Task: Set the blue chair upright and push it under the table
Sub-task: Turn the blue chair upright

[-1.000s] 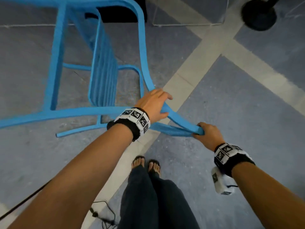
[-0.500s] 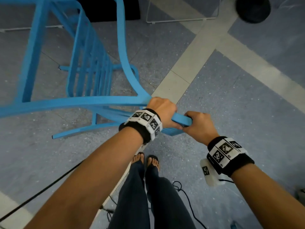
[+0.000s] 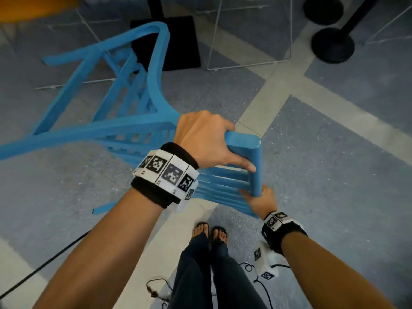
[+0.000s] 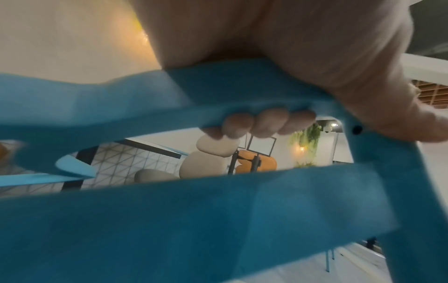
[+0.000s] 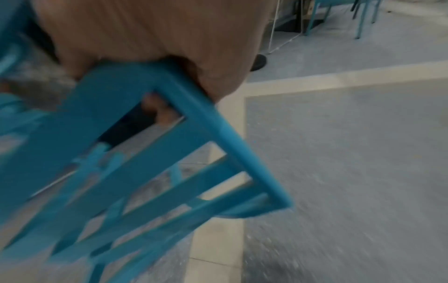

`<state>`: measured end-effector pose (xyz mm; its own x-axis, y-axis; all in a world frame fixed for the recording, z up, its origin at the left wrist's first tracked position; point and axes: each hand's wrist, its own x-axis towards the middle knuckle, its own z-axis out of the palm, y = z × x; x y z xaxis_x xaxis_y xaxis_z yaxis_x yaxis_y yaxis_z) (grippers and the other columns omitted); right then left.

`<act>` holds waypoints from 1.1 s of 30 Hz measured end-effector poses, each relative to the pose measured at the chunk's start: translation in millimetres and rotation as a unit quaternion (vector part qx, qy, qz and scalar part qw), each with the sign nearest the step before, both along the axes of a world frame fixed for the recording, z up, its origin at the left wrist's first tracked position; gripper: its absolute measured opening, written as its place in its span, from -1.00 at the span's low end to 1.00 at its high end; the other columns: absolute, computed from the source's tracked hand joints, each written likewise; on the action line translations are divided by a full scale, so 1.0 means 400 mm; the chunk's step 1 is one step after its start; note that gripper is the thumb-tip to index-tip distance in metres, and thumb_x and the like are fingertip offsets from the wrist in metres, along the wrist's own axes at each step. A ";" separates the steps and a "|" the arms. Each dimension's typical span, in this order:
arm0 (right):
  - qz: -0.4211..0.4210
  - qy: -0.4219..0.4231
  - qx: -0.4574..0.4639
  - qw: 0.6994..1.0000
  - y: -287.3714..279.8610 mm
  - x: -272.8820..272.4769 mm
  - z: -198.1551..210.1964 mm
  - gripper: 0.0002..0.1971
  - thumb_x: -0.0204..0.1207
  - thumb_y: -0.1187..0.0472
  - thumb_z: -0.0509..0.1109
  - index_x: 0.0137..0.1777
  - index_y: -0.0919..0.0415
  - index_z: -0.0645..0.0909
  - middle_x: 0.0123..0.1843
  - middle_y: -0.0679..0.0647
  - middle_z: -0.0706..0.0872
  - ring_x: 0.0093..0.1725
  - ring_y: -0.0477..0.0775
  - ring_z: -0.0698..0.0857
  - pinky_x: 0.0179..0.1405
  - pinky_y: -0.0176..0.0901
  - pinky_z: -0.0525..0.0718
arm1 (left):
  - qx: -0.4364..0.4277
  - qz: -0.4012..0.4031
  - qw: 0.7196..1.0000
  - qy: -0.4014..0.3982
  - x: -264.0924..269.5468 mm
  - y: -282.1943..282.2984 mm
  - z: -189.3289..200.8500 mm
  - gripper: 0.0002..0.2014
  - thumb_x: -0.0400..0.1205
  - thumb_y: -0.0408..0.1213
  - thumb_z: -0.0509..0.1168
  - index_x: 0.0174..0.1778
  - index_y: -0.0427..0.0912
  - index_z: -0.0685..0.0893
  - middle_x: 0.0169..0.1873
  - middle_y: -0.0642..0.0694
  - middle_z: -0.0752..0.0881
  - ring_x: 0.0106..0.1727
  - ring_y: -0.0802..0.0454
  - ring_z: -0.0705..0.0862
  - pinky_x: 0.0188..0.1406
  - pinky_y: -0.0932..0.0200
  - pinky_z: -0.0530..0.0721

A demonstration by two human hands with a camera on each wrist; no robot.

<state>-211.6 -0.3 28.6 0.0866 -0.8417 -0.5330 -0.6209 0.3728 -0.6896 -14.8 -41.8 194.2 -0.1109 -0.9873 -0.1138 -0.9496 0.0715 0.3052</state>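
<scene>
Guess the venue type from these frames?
Likely a café or lounge seating area: more blue chairs across the floor, cushioned orange and beige seats, a black pedestal base, hanging greenery.

Obstacles and free floor around the tilted chair

Ahead of the blue chair (image 3: 142,128), a black table base (image 3: 178,41) and thin white wire frames (image 3: 249,61) block the way. Two black round stands (image 3: 332,45) are at the far right. The grey floor (image 3: 334,175) to the right lies open; cables (image 3: 263,284) lie near the feet.
</scene>
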 end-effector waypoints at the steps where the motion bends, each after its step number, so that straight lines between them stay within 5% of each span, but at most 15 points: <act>1: -0.015 -0.010 -0.014 1.000 0.006 0.005 0.005 -0.63 0.37 0.38 0.50 -0.42 -0.09 0.47 -0.35 0.12 0.60 -0.47 -0.18 0.61 -0.44 -0.21 0.56 | -0.007 0.006 1.000 0.015 0.001 0.011 0.014 -0.31 0.00 0.58 0.28 -0.67 -0.04 0.32 -0.74 0.11 0.36 -0.55 0.04 0.43 -0.51 0.18 0.26; 4: -0.061 -0.037 -0.058 0.996 -0.015 0.018 0.062 -0.63 0.29 0.37 0.49 -0.48 -0.04 0.43 -0.34 0.14 0.57 -0.57 -0.33 0.49 -0.51 -0.25 0.52 | -0.068 0.042 0.996 0.043 0.017 0.014 0.048 -0.28 -0.02 0.63 0.20 -0.68 -0.07 0.36 -0.77 0.09 0.36 -0.58 0.00 0.47 -0.52 0.18 0.36; 8: -0.031 0.013 -0.161 0.986 -0.092 0.006 0.176 -0.90 0.09 0.16 0.34 -0.50 0.17 0.50 -0.48 0.17 0.52 -0.51 0.00 0.52 -0.52 0.06 0.56 | -0.185 0.108 0.968 0.131 0.048 0.030 0.138 -0.33 0.09 0.60 0.18 -0.71 -0.02 0.30 -0.77 0.11 0.28 -0.63 0.06 0.36 -0.55 0.17 0.30; 12: 0.066 0.108 -0.263 0.957 -0.159 0.001 0.332 -0.70 0.07 0.09 0.28 -0.29 0.30 0.62 -0.44 0.30 0.66 -0.29 0.37 0.70 -0.38 0.00 0.53 | -0.282 0.161 0.908 0.263 0.078 0.098 0.207 -0.29 0.21 0.52 0.24 -0.61 -0.18 0.58 -0.72 0.07 0.38 -0.62 0.11 0.32 -0.65 0.05 0.38; 17: 0.145 0.149 -0.375 0.904 -0.140 0.027 0.491 -0.82 0.08 0.01 0.21 -0.49 0.11 0.37 -0.56 0.10 0.46 -0.38 0.44 0.61 -0.41 -0.08 0.36 | -0.361 0.213 0.837 0.353 0.125 0.235 0.241 -0.26 0.29 0.47 0.25 -0.57 -0.29 0.58 -0.73 0.10 0.44 -0.63 0.11 0.33 -0.66 0.14 0.31; 19: 0.171 0.158 -0.403 0.885 -0.107 0.052 0.529 -0.81 0.07 -0.02 0.19 -0.49 0.08 0.37 -0.57 0.12 0.46 -0.40 0.44 0.61 -0.41 -0.06 0.36 | -0.380 0.216 0.802 0.406 0.155 0.300 0.232 -0.43 0.31 0.46 0.25 -0.57 -0.04 0.53 -0.73 0.24 0.45 -0.63 0.31 0.29 -0.62 0.34 0.24; 21: 0.189 0.186 -0.419 0.869 -0.061 0.076 0.556 -0.85 0.05 0.04 0.26 -0.47 0.11 0.44 -0.57 0.23 0.55 -0.40 0.44 0.63 -0.40 -0.07 0.35 | -0.389 0.223 0.776 0.443 0.180 0.366 0.216 -0.52 0.32 0.46 0.24 -0.61 0.12 0.54 -0.74 0.16 0.45 -0.66 0.24 0.30 -0.62 0.32 0.20; 23: 0.203 0.203 -0.437 0.852 -0.014 0.097 0.565 -0.83 0.03 0.06 0.30 -0.44 0.15 0.51 -0.55 0.29 0.64 -0.43 0.43 0.64 -0.41 -0.06 0.38 | -0.402 0.221 0.758 0.464 0.201 0.426 0.190 -0.47 0.33 0.47 0.23 -0.66 0.09 0.56 -0.71 -0.10 0.42 -0.65 0.04 0.31 -0.61 0.13 0.23; 25: 0.226 0.209 -0.443 0.842 0.041 0.114 0.560 -0.79 0.01 0.06 0.32 -0.42 0.18 0.53 -0.55 0.30 0.68 -0.44 0.42 0.65 -0.42 -0.04 0.45 | -0.404 0.218 0.746 0.482 0.219 0.488 0.156 -0.37 0.36 0.46 0.21 -0.63 -0.10 0.58 -0.70 -0.08 0.43 -0.65 0.16 0.32 -0.61 0.15 0.23; 29: 0.288 0.193 -0.448 0.824 0.165 0.152 0.522 -0.70 0.03 -0.09 0.30 -0.45 0.16 0.50 -0.66 0.18 0.62 -0.60 0.29 0.62 -0.49 -0.16 0.37 | -0.394 0.239 0.721 0.517 0.272 0.630 0.055 -0.60 0.35 0.47 0.18 -0.46 0.26 0.66 -0.65 0.35 0.56 -0.60 0.48 0.38 -0.61 0.21 0.19; 31: 0.316 0.184 -0.454 0.812 0.217 0.177 0.500 -0.65 0.06 -0.17 0.21 -0.46 0.15 0.47 -0.71 0.12 0.57 -0.68 0.23 0.57 -0.53 -0.21 0.32 | -0.384 0.285 0.700 0.531 0.299 0.697 -0.018 -0.40 0.33 0.46 0.18 -0.39 -0.06 0.72 -0.63 0.33 0.61 -0.57 0.46 0.42 -0.60 0.33 0.20; 33: 0.337 0.182 -0.460 0.801 0.255 0.204 0.479 -0.66 0.06 -0.14 0.31 -0.45 0.15 0.47 -0.73 0.12 0.56 -0.71 0.22 0.57 -0.56 -0.22 0.29 | -0.398 0.341 0.674 0.521 0.321 0.754 -0.081 -0.07 0.35 0.38 0.21 -0.32 -0.70 0.55 -0.57 0.27 0.68 -0.51 0.40 0.49 -0.48 0.42 0.34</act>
